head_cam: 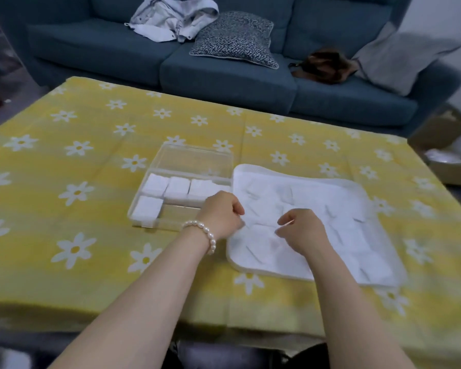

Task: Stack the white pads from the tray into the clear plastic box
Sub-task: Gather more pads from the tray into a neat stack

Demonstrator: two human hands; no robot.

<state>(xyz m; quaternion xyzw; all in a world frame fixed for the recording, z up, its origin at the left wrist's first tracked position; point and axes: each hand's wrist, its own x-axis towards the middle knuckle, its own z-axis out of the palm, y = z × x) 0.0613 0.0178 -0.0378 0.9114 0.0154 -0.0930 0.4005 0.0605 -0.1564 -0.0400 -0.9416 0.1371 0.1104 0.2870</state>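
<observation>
Hands curl over the white tray [357, 193]: left hand [221, 214] and right hand [302, 230], whether pinching pads unclear.

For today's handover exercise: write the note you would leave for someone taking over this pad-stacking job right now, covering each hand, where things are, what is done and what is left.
Left hand: fingers curled, at the left edge of the tray; whether it pinches a pad is not clear.
Right hand: fingers curled over the tray's middle; grip also unclear.
Clear plastic box: left of the tray, lid open, on the yellow daisy cloth.
Done: stacks of white pads fill the box's back row and the front left corner.
Left: loose pads are spread across the tray; the rest of the front row is unfilled.
</observation>
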